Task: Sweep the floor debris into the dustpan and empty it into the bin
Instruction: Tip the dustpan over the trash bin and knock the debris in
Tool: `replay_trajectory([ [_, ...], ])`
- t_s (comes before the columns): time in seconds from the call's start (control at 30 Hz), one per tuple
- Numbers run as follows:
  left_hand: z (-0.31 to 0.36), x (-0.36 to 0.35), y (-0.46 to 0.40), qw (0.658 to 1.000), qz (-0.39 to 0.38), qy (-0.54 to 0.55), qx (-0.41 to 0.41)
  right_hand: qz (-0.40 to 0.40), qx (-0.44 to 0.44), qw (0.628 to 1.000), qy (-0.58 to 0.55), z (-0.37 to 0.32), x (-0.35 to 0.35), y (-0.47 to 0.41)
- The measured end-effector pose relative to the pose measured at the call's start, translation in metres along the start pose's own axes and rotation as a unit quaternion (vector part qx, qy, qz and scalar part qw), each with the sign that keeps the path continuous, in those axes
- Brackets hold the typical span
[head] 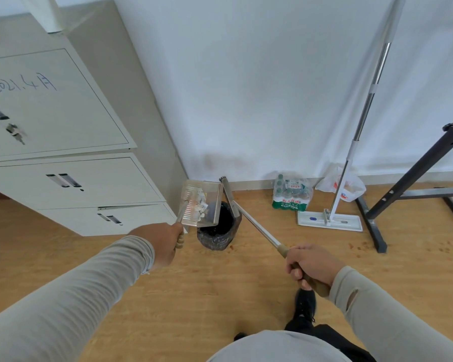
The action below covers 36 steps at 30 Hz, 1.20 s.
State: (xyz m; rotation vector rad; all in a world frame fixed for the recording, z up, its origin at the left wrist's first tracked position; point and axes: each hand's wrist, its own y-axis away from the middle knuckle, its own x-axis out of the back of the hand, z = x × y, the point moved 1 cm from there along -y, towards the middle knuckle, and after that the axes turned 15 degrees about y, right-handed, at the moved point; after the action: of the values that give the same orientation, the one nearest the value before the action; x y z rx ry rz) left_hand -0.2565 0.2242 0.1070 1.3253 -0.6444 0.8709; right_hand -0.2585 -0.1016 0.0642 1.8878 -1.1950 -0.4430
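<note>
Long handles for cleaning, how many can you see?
3. The dustpan handle is gripped by the left hand. The broom handle is gripped by the right hand. The mop handle leans against the wall at right. None seem hidden.

Office or storeroom, by the fittings. Pale grey metal filing cabinet (71, 142) with recessed handles, a keyed lock and a handwritten date on the upper door. Plain white wall (259, 74) above a light wood-grain laminate floor (220, 296). Flat white mop with a steel pole (351, 163) leaning on the wall, shrink-wrapped pack of green-labelled water bottles (292, 192) just beside it on the floor. Black metal stand frame (416, 189) at right. Small bin lined with a black plastic bag (217, 231) near the cabinet corner.
</note>
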Motion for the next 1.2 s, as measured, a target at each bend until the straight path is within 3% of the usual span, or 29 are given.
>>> replay_trajectory([
  [0.3,-0.007,-0.014,0.006,0.997,0.005,-0.083,0.002,-0.006,-0.002,1.0,0.008,-0.004,-0.008,0.009],
  [1.2,0.0,-0.017,0.01,0.993,0.019,-0.119,-0.002,0.007,0.013,1.0,-0.009,0.003,-0.014,0.01],
])
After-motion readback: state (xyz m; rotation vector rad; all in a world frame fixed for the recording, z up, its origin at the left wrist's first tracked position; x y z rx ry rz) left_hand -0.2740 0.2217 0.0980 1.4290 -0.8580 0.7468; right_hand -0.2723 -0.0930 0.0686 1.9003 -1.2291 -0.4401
